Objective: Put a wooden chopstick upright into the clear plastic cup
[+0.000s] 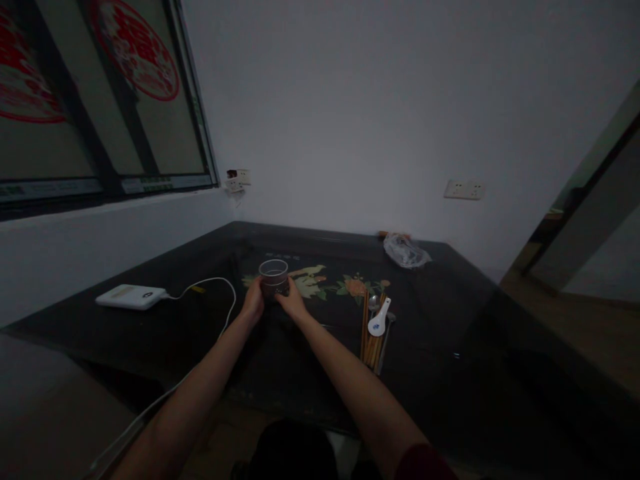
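A dark cylindrical cup-like holder (275,283) with a pale rim stands upright on the black table, gripped from both sides. My left hand (254,300) is closed around its left side, and my right hand (292,298) around its right side. To the right of my right forearm lie several wooden chopsticks (365,330), side by side. A white soup spoon (379,321) with a blue mark rests on top of them. Next to it are a metal spoon (373,303) and another thin metal utensil (386,343). The inside of the holder is too dark to make out.
A white power bank (132,297) sits on the left, its white cable (233,293) curving toward my left arm. A crumpled clear plastic bag (404,251) lies near the wall at the back. The glossy table (450,313) bears a printed flower pattern.
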Action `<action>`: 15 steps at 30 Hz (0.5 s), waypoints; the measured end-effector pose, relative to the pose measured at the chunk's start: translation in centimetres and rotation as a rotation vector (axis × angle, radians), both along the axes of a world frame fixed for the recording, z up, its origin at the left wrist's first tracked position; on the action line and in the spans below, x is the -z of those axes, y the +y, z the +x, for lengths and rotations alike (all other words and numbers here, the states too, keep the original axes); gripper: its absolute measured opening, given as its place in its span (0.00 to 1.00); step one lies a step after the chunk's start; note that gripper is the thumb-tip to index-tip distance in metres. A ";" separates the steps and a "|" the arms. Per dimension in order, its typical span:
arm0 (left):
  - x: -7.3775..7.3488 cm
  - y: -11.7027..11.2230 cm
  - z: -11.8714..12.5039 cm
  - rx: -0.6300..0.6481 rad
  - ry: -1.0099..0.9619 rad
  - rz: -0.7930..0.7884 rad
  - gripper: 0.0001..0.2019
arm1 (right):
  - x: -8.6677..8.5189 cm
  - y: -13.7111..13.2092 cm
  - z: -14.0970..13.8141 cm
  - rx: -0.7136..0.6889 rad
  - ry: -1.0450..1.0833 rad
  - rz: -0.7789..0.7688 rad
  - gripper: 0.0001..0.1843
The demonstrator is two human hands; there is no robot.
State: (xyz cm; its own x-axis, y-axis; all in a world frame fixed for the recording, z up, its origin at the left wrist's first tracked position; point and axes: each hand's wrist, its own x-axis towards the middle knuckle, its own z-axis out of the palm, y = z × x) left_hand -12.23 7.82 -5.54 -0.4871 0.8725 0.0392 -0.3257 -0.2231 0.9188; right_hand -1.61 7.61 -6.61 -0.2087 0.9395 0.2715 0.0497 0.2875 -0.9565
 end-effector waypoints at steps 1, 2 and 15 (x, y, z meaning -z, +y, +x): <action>0.0 -0.1 0.4 0.011 0.000 0.008 0.08 | 0.0 0.0 0.4 0.006 0.005 0.012 0.36; -0.1 -0.2 0.8 0.033 -0.002 0.020 0.08 | 0.0 0.0 0.9 0.013 0.007 0.025 0.36; -2.5 -3.5 10.3 0.404 0.182 0.010 0.17 | -1.9 -0.9 12.7 0.284 -0.169 0.187 0.32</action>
State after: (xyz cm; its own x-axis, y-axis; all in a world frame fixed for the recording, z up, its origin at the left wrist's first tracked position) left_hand -1.95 4.27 -3.00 -0.0912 0.9906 0.1018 -0.2218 -0.1199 0.9677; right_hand 11.10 6.73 -4.72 -0.0032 0.9040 0.4274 0.3048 0.4080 -0.8606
